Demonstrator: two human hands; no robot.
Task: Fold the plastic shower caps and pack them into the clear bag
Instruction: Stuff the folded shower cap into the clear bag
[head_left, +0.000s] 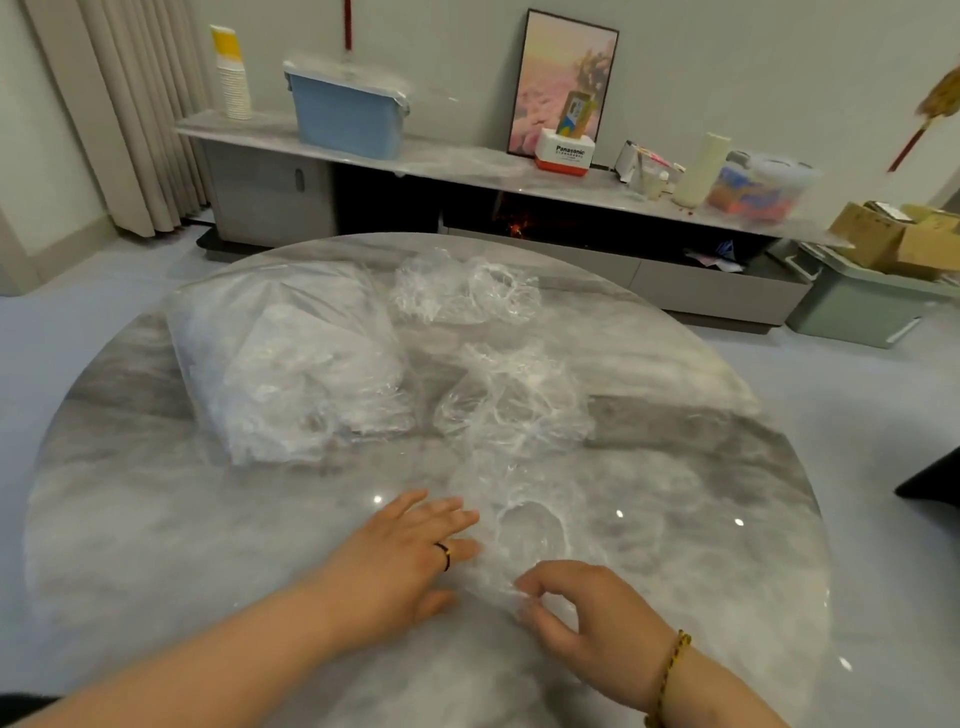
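Left hand lies flat, fingers straight, tips touching a flattened shower cap on the marble table. Right hand pinches its near rim with curled thumb and forefinger. Farther back, the clear bag lies left of the loose caps.

Tabletop: grey and white marbling in cloudy veins.
Shower caps: colourless, see-through, white along the creases and gathered rims.
Clear bag: transparent, milky white within.
Ring, left hand: gold with a black band.
Bracelet, right hand: braided yellow and dark cord.
Storage box, far left: pale blue.
Paper cups: white stack, yellow on top.
Picture: black frame, pink and orange clouds.
Small carton: white, red-orange base, black lettering.
Curtain: plain beige.
Crate, far right: pale green.
Cardboard boxes: brown.
Floor: pale grey.
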